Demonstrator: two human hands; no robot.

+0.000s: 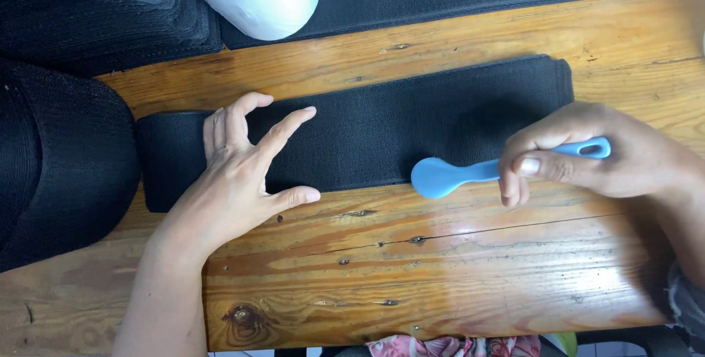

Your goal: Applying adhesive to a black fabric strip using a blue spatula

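At the far left a pile of black fabric (59,159) sits on the wooden surface (440,254). The left hand (235,173) lies open, fingers spread, pressing the left end of a black elastic band (382,133) stretched flat across the planks. Further right, the right hand (587,155) pinches a blue plastic spoon-shaped tool (470,173), its rounded end at the band's lower edge.
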